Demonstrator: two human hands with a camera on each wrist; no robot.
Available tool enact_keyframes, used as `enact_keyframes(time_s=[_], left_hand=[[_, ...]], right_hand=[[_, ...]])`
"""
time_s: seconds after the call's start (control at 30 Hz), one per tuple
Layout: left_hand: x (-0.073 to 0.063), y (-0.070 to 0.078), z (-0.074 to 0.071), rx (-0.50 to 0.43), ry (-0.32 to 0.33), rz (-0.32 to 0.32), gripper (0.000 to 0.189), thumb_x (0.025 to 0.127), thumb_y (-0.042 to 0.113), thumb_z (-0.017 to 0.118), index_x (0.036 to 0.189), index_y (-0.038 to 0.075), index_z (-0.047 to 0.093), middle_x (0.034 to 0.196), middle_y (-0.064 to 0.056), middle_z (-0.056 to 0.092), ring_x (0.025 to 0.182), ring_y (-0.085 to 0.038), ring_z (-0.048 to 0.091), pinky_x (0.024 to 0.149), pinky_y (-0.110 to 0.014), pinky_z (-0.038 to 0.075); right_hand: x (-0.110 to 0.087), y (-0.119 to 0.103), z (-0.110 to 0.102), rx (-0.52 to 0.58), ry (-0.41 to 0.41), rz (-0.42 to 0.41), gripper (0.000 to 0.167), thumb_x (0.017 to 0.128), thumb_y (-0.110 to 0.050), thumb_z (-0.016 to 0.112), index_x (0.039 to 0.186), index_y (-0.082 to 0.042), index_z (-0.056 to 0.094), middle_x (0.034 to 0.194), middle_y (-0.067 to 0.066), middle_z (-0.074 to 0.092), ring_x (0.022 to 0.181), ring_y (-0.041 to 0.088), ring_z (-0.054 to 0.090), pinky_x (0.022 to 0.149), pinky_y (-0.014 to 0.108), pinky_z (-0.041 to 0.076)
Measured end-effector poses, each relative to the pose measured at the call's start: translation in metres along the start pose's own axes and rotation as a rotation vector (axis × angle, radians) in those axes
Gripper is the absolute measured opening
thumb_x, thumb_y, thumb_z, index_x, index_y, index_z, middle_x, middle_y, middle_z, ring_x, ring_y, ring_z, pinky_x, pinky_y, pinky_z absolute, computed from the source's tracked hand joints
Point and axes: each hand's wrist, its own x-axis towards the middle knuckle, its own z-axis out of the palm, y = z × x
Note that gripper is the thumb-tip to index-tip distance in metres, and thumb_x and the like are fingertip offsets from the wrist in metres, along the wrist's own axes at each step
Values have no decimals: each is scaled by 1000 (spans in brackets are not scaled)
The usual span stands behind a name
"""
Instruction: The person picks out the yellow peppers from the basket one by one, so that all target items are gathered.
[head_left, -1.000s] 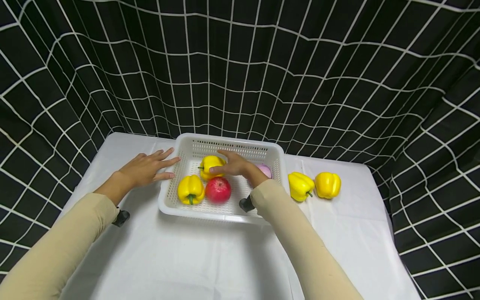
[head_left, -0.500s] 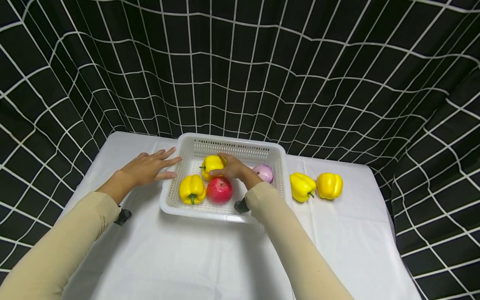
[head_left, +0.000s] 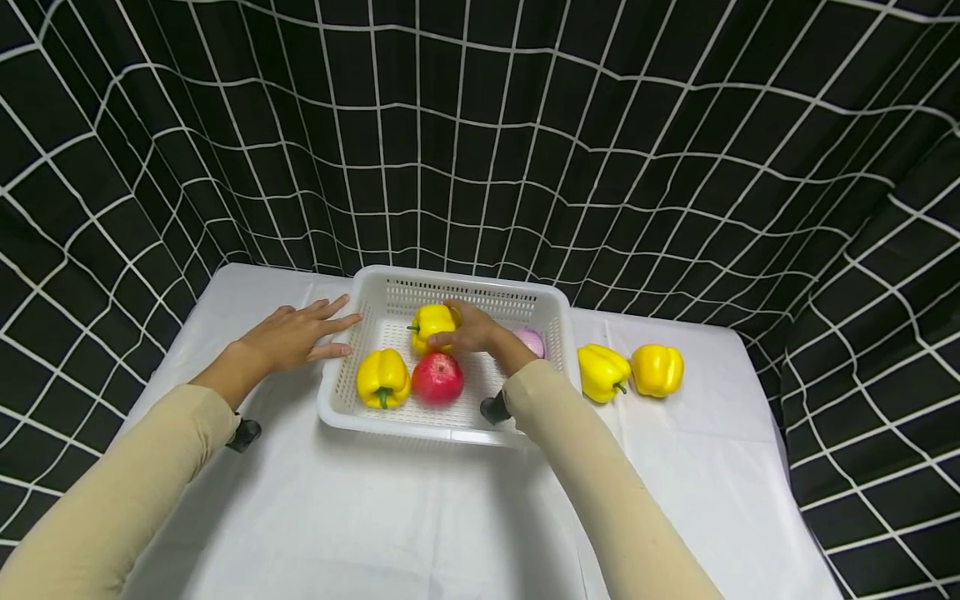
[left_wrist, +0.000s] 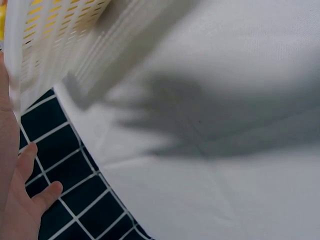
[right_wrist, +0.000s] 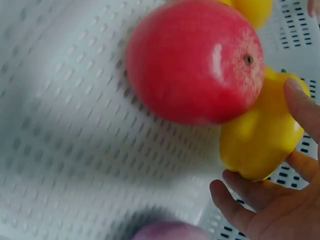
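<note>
In the head view, my right hand point(head_left: 472, 329) reaches into the white plastic basket point(head_left: 450, 435) and grips a yellow bell pepper point(head_left: 430, 323). The right wrist view shows the thumb on one side of this pepper point(right_wrist: 262, 132) and fingers on the other. Close beside it sits a red pomegranate point(head_left: 437, 379). Another yellow bell pepper point(head_left: 383, 377) lies at the basket's front left. A purple onion point(head_left: 531, 340) is at the right end, partly hidden by my right forearm. My left hand point(head_left: 288, 337) has its fingers spread, fingertips at the basket's left rim.
Two more yellow bell peppers, one nearer point(head_left: 602, 372) and one farther right point(head_left: 657, 370), lie on the white-covered table point(head_left: 360, 525) just right of the basket. A black curtain with white grid lines point(head_left: 480, 150) surrounds the table's back and sides.
My right hand has closed around the yellow bell pepper and moved it slightly right and back, away from the pomegranate. The left hand stays at the basket rim.
</note>
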Motion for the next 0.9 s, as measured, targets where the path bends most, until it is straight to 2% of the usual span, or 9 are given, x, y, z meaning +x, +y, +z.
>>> enact_keyframes(time_s=[0.27, 0.47, 0.57, 0.9], left_hand=[[-1, -1, 0, -1, 1, -9, 65, 100, 52, 51, 156, 23, 34, 165, -12, 19, 147, -42, 23, 110, -69, 26], [0, -1, 0, 1, -11, -4, 66, 100, 53, 50, 157, 25, 32, 165, -11, 17, 148, -42, 22, 111, -70, 22], [2, -2, 1, -1, -10, -5, 65, 100, 53, 50, 157, 26, 32, 165, -10, 16, 148, -42, 22, 111, -70, 23], [1, -1, 1, -5, -8, -5, 64, 101, 51, 51, 156, 24, 34, 165, -10, 17, 148, -42, 23, 111, -68, 25]], right_hand=[[-9, -2, -12, -123, 37, -75, 63, 92, -17, 72, 146, -1, 45, 147, 22, 47, 134, 37, 45, 115, 47, 33], [-6, -1, -3, -127, 8, -58, 71, 90, -17, 72, 150, -2, 38, 154, 20, 39, 142, 34, 37, 119, 45, 26], [-1, -1, 1, -117, 47, -76, 71, 89, -12, 72, 150, 0, 37, 152, 21, 42, 140, 35, 39, 119, 43, 27], [7, 6, 8, -121, 174, -100, 53, 88, 1, 70, 137, -1, 50, 137, 23, 56, 125, 36, 52, 112, 44, 38]])
